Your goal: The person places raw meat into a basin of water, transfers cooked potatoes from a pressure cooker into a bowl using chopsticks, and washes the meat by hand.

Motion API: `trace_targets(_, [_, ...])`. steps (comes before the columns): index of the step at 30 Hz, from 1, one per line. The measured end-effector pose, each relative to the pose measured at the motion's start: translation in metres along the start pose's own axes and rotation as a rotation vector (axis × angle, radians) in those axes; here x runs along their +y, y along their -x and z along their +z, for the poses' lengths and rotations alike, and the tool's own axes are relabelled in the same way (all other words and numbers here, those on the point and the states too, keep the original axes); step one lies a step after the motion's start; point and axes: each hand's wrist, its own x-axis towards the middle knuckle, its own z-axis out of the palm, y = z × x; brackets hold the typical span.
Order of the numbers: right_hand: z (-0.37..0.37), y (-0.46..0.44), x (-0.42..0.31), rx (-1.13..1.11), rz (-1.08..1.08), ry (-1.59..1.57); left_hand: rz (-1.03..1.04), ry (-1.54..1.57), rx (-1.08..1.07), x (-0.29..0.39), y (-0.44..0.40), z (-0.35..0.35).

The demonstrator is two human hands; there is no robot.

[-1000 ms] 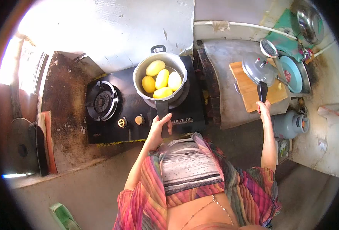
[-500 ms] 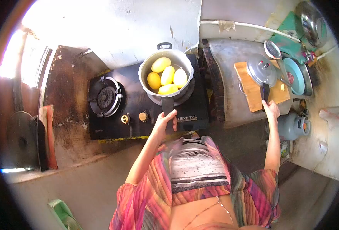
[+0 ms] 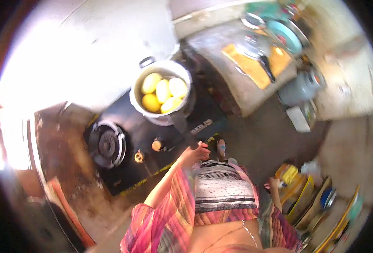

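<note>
My left hand [image 3: 195, 154] is just below the end of the long black handle of a metal pressure cooker pot [image 3: 136, 103]. Its fingers look loosely bent and apart, with nothing visible in them. Several yellow, potato-like pieces [image 3: 162, 90] lie inside the pot, which stands on the right burner of a black gas stove [image 3: 129, 168]. Down at my right side, my right hand [image 3: 273, 184] is beside a yellow item [image 3: 287, 173]; blur hides its fingers. The pressure cooker lid [image 3: 250, 45], with its black handle, rests on a wooden cutting board [image 3: 258, 76].
A turquoise basin [image 3: 288, 37] stands behind the board on the grey counter [image 3: 252, 103]. Below is a grey gas cylinder [image 3: 300, 87]. Upright boards or trays [image 3: 304, 196] and other items crowd the lower right. The left burner [image 3: 108, 144] holds no pot.
My right hand has let go of the lid handle and dropped to the lower right. My left hand has come away from the pot handle towards my body. The view has turned right.
</note>
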Motion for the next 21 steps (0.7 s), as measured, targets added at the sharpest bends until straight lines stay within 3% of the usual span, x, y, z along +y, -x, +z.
trace_targets(1, [0.000,0.027,0.019,0.043,0.089,0.076,-0.042,-0.109,0.060,0.000,-0.006,0.000])
trace_targets(2, [0.003,0.064,0.026,0.092,0.197,0.131,-0.105,-0.173,-0.011,-0.001,-0.014,-0.002])
trace_targets(4, [-0.004,0.021,0.122,0.034,-0.174,0.546,-0.106,-0.367,0.014,0.001,-0.040,-0.007])
trace_targets(7, [0.030,0.011,0.188,0.274,-0.040,0.162,-0.219,-0.370,-0.061,0.006,-0.081,-0.026])
trace_targets(8, [0.035,0.079,0.085,0.156,0.238,0.073,-0.264,-0.393,-0.083,0.008,-0.107,-0.045])
trace_targets(12, [0.070,0.074,0.052,0.244,0.413,-0.110,-0.519,-0.567,-0.145,0.018,-0.227,-0.074])
trace_targets(13, [0.103,0.065,0.056,0.324,0.306,-0.027,-0.534,-0.574,-0.192,0.014,-0.254,-0.105])
trace_targets(15, [0.103,0.068,0.063,0.335,0.336,-0.175,-0.558,-0.616,-0.262,0.003,-0.298,-0.112])
trace_targets(17, [0.098,0.063,0.082,0.365,0.315,-0.202,-0.568,-0.730,-0.212,-0.010,-0.300,-0.060])
trace_targets(21, [0.061,0.084,0.122,0.522,0.330,-0.340,-0.630,-0.812,-0.386,-0.056,-0.326,0.031])
